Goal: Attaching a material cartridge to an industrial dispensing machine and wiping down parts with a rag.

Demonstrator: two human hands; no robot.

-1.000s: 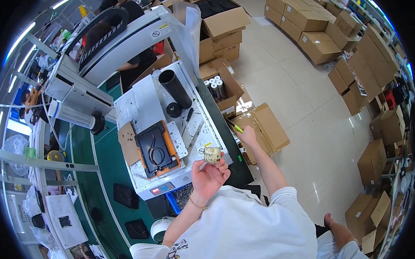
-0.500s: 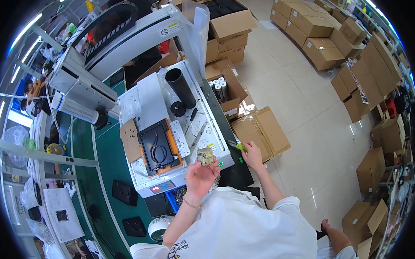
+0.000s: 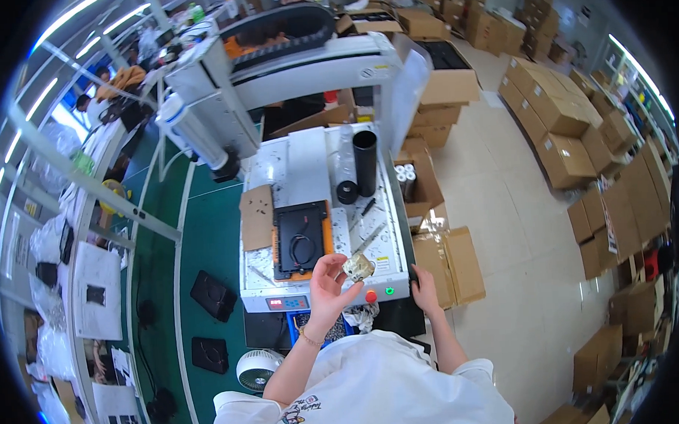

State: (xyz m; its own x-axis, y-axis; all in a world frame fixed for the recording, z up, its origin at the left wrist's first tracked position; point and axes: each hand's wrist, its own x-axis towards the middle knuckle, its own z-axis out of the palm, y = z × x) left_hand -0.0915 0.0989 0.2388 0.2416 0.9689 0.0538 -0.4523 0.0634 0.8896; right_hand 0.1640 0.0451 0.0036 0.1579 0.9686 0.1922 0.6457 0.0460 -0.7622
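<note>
My left hand (image 3: 328, 286) is raised over the front edge of a white benchtop machine (image 3: 389, 233). Its fingers and thumb pinch a small, pale yellowish lump with dark stains (image 3: 358, 268), whose kind I cannot make out. Behind it, a black rectangular part with a coiled cable (image 3: 302, 243) lies in an orange fixture (image 3: 327, 238). My right hand (image 3: 424, 290) is down by the machine's right front corner. Its fingertips are small and partly hidden against the dark surface there, and nothing shows clearly in them.
On the machine bed are a black cylinder (image 3: 365, 165), a black round cap (image 3: 347, 192) and a cardboard piece (image 3: 257, 218). A red button (image 3: 371, 295) sits on its front. Cartons (image 3: 465, 264) stand to the right; a small fan (image 3: 257, 370) is at lower left.
The green-handled tool in my right hand has gone from sight, and that hand is now at the machine's corner. My left hand still holds the stained lump, now turned. The view has shifted.
</note>
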